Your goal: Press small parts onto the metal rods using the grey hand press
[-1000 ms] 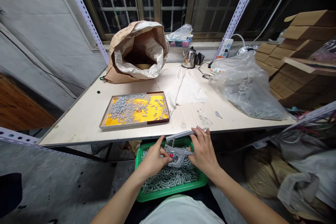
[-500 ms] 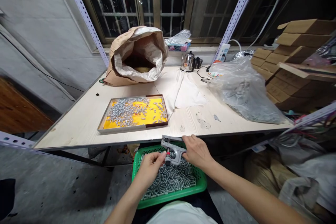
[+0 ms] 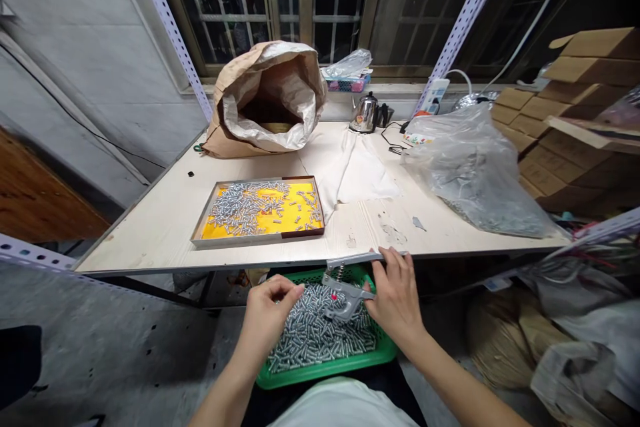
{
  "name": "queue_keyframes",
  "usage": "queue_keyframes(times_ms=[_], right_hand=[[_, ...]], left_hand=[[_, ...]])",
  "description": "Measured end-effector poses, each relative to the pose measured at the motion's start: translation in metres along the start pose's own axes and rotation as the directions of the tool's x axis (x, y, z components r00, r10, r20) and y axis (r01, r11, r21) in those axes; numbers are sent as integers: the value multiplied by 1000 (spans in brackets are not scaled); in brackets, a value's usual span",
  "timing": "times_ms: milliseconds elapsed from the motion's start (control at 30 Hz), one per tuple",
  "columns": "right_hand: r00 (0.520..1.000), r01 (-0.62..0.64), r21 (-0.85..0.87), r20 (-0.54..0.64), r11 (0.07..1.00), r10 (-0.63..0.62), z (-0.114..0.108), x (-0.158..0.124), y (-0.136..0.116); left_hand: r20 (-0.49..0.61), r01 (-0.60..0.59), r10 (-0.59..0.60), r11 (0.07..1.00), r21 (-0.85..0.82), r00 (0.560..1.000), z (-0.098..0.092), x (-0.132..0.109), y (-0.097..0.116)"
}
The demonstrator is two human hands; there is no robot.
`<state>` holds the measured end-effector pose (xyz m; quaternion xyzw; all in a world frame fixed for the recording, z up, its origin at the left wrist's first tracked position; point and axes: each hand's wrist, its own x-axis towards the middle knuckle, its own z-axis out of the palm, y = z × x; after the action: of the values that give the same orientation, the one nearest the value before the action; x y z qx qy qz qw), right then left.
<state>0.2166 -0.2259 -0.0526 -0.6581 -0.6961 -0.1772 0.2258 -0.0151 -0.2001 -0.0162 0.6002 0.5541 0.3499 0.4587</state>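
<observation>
My right hand (image 3: pixel 397 287) grips grey hand pliers (image 3: pixel 347 298) with a coil spring and a small red part, their handles spread apart. To the left of the pliers, my left hand (image 3: pixel 273 307) is closed in a pinch, clear of the tool; whatever may be between the fingertips is hidden. Both hands hover over a green plastic basket (image 3: pixel 320 373) filled with small silvery screw-like metal pieces (image 3: pixel 320 340). On the table, a shallow tray (image 3: pixel 240 241) with a yellow bottom holds similar small metal pieces (image 3: pixel 235 207), heaped mostly at its left.
A large open paper sack (image 3: pixel 225 127) stands on the wooden table (image 3: pixel 150 230). Farther right are a metal kettle (image 3: pixel 364 113), a white cloth (image 3: pixel 370 180) and a clear plastic bag (image 3: pixel 475 167). Cardboard boxes (image 3: pixel 575 127) are stacked at the right. The table's front edge lies just beyond the basket.
My left hand has drawn away from the pliers toward the left. The pliers' handles have spread wider in my right hand, which has shifted right. The camera view has moved slightly.
</observation>
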Motion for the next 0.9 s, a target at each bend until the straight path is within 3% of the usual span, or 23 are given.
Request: queue_keyframes(times_ms=[133, 200, 267, 333, 433, 533, 733, 900], right_hand=[[1000, 20, -25, 20, 999, -20, 1, -18, 22], [1000, 12, -21, 15, 1000, -12, 0, -23, 29], [1000, -2, -12, -3, 1000, 2, -2, -25, 31], [1000, -9, -2, -20, 1000, 9, -4, -24, 30], [1000, -2, 13, -26, 1000, 2, -7, -20, 27], [1000, 8, 16, -25, 1000, -7, -6, -19, 25], [1000, 29, 10, -9, 1000, -29, 0, -22, 29], [999, 38, 21, -8, 999, -37, 4, -19, 28]], left_hand=[[275, -85, -2, 949, 305, 962, -10, 0, 2], [257, -168, 62, 894, 415, 965, -11, 21, 8], [122, -213, 175, 818, 535, 977, -14, 61, 18], [8, -150, 206, 687, 711, 979, -17, 112, 29], [2, -128, 195, 638, 759, 981, -19, 185, 43], [34, -140, 183, 606, 783, 983, -13, 231, 46], [193, -243, 147, 554, 796, 970, 9, 260, 42], [243, -249, 89, 574, 780, 966, 29, 274, 47]])
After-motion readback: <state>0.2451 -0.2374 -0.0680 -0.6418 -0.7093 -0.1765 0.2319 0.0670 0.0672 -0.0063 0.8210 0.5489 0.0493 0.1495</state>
